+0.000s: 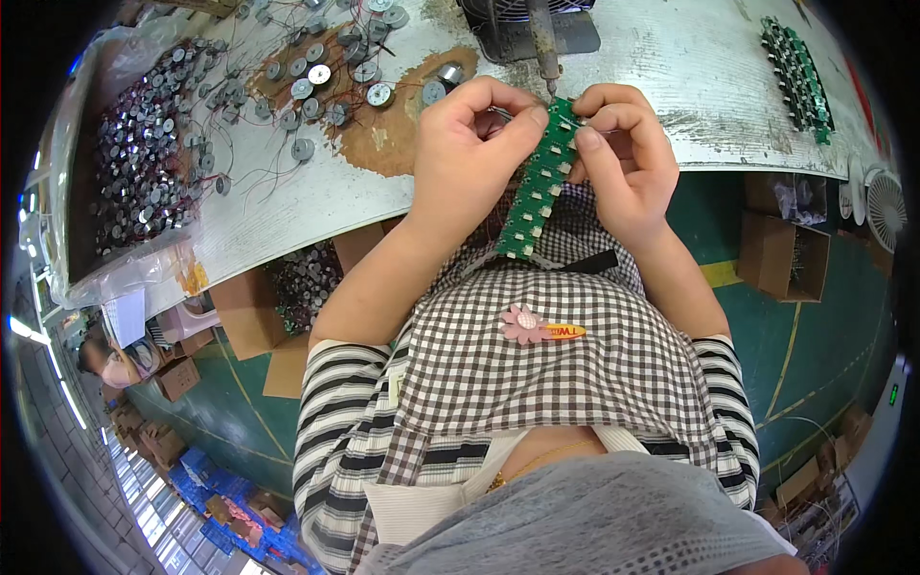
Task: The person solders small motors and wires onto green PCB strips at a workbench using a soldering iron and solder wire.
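Note:
A long green strip of joined circuit boards (537,192), with small pale metal parts along it, slants down toward my apron. Along the strip's upper right edge, my right hand (628,158) is closed, thumb and fingers gripping it. My left hand (479,144) is closed in a pinch at the upper left edge of the strip. A thin wire shows in the curl of its fingers, but what the fingertips hold is hidden. Right above the strip's top end points the tip of a soldering iron (543,43). Two small round motors (434,92) lie beside my left knuckles.
Loose small motors (316,75) with thin red wires are scattered over the worn white table (287,201). A plastic-lined box of motors (144,144) stands at the left. More green board strips (797,81) lie at the far right. Behind the iron sits a black fan (494,29). Cardboard boxes (784,257) stand below.

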A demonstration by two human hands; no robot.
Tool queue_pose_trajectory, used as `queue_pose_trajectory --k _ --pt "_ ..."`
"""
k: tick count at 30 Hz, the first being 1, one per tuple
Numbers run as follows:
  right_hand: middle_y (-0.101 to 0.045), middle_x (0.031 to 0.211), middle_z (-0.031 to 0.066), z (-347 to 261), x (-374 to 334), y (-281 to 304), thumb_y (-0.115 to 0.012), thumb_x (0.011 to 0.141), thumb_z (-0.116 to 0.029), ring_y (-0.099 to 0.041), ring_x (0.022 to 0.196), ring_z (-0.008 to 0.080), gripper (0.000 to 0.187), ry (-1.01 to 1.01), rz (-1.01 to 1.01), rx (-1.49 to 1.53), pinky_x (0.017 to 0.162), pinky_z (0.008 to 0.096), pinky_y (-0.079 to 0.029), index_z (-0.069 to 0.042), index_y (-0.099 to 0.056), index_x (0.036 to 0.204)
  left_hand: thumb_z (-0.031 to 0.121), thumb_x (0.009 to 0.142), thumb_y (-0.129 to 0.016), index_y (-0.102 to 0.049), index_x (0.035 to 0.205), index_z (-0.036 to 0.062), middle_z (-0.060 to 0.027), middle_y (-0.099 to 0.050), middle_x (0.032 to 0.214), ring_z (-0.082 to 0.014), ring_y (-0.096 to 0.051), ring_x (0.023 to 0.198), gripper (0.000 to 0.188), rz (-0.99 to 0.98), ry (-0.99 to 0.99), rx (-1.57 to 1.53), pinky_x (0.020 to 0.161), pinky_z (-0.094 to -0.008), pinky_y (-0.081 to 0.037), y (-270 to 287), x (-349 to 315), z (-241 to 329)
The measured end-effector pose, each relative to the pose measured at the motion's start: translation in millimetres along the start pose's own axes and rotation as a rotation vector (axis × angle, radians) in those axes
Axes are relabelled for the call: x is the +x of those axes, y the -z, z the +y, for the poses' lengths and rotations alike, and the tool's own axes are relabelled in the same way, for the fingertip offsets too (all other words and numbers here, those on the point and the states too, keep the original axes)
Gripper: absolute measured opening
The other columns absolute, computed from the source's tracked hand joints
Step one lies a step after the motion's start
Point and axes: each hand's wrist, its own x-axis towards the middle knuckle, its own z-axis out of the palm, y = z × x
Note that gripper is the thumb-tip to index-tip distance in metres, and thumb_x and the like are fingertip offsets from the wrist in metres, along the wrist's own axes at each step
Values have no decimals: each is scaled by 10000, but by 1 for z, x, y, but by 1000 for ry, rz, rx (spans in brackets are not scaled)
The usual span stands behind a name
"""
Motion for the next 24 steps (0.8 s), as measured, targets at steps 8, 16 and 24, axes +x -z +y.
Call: queue_pose_trajectory --k 8,16,24 --pt "-568 976 109 -2 4 -4 -606 815 63 -567 696 73 88 39 18 -173 534 180 -493 38 -545 875 61 776 -671 -636 818 -17 6 -612 724 -20 -505 607 95 -53 67 -16 531 -174 -408 1 4 4" --pt "-574 955 100 -1 11 -3 -621 805 61 -568 682 75 84 86 22 -228 530 181 -492 31 -562 856 58 753 -677 -639 790 -20 8 -610 703 -13 -484 584 95 -24 -8 0 508 -177 -392 0 9 6" --pt "-559 970 92 1 3 -3 -615 810 63 -568 683 67 103 37 20 -161 553 182 -497 22 -543 870 60 742 -678 -636 770 -26 10 -603 670 -11 -464 557 99 -50 40 101 488 -180 -369 0 5 8"
